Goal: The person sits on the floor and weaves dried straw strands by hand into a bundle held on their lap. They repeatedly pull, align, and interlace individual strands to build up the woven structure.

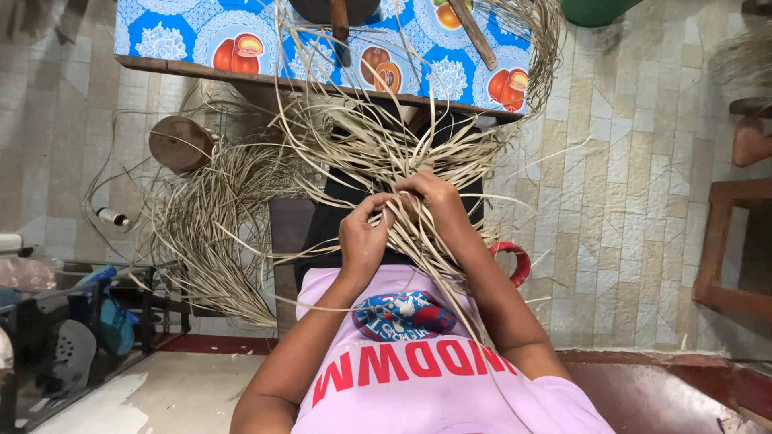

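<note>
So both my hands are buried in the dry straw strips [378, 153] over my lap, dead centre: left hand [363, 239] pinching a few strands, right hand [434, 205] at its 1 o'clock, fingers curled shut around a bunch. The blue patterned table [173, 36] sits at 12, and a round wooden stool [181, 143] at 10.

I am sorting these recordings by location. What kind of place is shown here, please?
Probably a home workspace used for hand weaving. The left hand and right hand work dried straw strips over the lap, beside a table with a fruit-patterned blue cloth, on a tiled floor.
</note>
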